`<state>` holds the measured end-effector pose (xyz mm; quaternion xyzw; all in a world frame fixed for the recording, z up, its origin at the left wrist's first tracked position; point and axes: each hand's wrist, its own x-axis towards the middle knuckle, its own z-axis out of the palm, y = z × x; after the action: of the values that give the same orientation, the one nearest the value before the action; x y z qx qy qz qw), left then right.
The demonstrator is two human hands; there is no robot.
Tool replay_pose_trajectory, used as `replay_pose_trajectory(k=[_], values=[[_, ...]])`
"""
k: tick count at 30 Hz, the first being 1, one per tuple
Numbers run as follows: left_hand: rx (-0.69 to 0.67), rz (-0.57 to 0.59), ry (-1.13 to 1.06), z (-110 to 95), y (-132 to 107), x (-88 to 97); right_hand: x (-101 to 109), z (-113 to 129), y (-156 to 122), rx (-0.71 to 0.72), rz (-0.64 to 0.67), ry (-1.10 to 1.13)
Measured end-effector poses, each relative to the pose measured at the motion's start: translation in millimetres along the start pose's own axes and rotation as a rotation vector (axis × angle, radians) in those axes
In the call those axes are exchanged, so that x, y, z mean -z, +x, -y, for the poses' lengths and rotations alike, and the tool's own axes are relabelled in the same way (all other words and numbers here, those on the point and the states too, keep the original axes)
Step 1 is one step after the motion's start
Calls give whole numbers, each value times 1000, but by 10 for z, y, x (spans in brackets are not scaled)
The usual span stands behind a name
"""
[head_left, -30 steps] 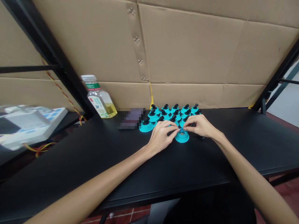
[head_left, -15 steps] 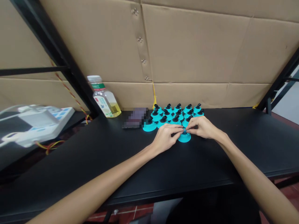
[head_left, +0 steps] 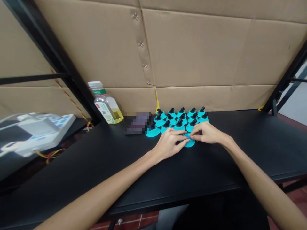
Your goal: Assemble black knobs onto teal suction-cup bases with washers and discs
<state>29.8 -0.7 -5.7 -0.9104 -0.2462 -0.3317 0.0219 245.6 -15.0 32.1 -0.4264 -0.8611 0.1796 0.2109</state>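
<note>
Between my hands sits a cyan round plastic piece (head_left: 189, 143), its centre hidden under my fingertips. My left hand (head_left: 169, 143) and my right hand (head_left: 206, 133) meet over it, and both pinch at its middle. What lies between the fingertips is too small to make out. Just behind my hands stand several more cyan round pieces (head_left: 178, 127) in close rows, each topped with a black tilted knob. One more cyan piece (head_left: 152, 131) stands at the left end, near my left hand.
All this lies on a black table (head_left: 96, 166). Behind it are a plastic bottle of yellow liquid (head_left: 105, 107), a blurred flat object (head_left: 136, 124) and a cardboard wall (head_left: 192, 57). A white device (head_left: 35, 132) and a black metal frame (head_left: 50, 54) stand at left.
My fingertips have closed further over the middle of the front cyan piece, hiding its centre. The whole view has shifted slightly as my head moved.
</note>
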Motion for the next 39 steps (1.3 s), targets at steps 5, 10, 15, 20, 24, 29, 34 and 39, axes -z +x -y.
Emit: replay_pose_trajectory(k=[5,10,15,20,24,29,34,39], values=[[-3,18,27,7,-2,7,-17,21,11,-33,12,11],[-3,20,19,5,-8,-8,88,82,-5,-95,-98,-55],[-4,-31,-24,2,-24,-26,297,17,-105,-259,-46,-204],[-12,-49,-34,13,-40,-39,360,-133,-163,-298,183,-140],[-3,-21,-23,14,-38,-42,314,-151,-142,-294,265,-124],[21,11,-19,-11,-25,-26,273,-152,-129,-299,257,-86],[21,-1,-33,-18,-29,-27,259,-150,-133,-297,232,-69],[26,-15,-36,-12,-37,-37,247,-120,-129,-282,195,-38]])
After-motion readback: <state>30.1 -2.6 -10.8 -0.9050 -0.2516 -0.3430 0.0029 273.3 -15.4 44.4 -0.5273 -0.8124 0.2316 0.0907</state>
